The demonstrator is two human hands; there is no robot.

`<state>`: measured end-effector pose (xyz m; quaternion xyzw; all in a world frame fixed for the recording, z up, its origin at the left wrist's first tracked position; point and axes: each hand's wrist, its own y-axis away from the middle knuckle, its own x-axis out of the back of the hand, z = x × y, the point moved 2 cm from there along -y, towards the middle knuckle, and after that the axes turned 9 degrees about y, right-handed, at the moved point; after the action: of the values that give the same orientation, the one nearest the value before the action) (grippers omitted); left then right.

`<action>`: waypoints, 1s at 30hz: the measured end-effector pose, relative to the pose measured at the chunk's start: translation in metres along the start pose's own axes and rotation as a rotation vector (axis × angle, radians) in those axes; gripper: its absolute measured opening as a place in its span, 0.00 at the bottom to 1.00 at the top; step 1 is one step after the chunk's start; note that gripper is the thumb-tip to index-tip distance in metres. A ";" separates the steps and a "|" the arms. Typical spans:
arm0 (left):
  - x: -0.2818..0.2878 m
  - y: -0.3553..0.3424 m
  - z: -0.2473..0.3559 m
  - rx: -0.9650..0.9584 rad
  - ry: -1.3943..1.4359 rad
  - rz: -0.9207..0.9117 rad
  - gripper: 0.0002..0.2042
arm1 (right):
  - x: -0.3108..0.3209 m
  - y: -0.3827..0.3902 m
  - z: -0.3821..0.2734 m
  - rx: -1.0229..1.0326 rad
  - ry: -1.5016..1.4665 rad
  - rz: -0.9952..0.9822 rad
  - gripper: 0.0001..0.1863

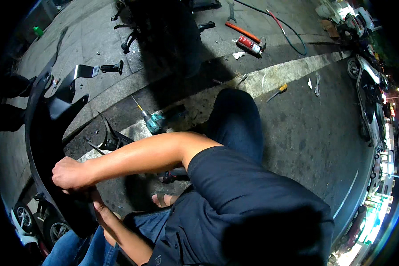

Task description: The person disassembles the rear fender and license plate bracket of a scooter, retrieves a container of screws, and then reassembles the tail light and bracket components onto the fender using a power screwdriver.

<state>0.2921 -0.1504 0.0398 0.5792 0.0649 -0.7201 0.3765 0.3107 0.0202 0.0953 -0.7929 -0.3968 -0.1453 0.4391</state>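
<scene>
A large curved black plastic panel stands at the left, with a bent bracket-like arm at its top. My right hand is closed in a fist against the panel; whatever is inside its fingers is hidden. Just below, my left hand grips the panel's lower part, its fingers partly in shadow. Beyond my right forearm, a teal cordless drill with a long bit lies on the ground. Beside it is a black pronged plastic part.
Farther off lie a red can, an orange-handled tool, a wrench, a hose and a yellow-handled screwdriver. A dark bulky shape rises at the top. Parked motorbikes line the right.
</scene>
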 end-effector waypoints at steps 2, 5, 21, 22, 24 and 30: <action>0.002 0.001 0.005 -0.001 0.002 0.000 0.12 | 0.001 0.003 -0.004 0.012 0.000 0.014 0.10; 0.005 -0.001 0.007 -0.009 0.006 -0.009 0.13 | 0.002 -0.001 -0.008 0.006 0.030 -0.027 0.10; 0.009 0.005 0.030 -0.044 0.017 -0.021 0.17 | -0.026 -0.019 -0.023 0.069 0.031 0.033 0.08; 0.009 0.004 0.029 -0.042 0.017 -0.021 0.17 | -0.024 -0.018 -0.021 0.070 0.032 0.035 0.08; 0.011 0.007 0.030 -0.049 0.016 -0.016 0.18 | -0.017 -0.013 -0.021 0.063 0.020 -0.006 0.09; 0.010 0.011 0.029 -0.061 0.014 -0.009 0.20 | -0.015 -0.007 -0.029 0.040 -0.001 -0.022 0.09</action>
<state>0.2751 -0.1783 0.0438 0.5722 0.0917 -0.7155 0.3903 0.2990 -0.0090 0.1070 -0.7798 -0.4085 -0.1417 0.4528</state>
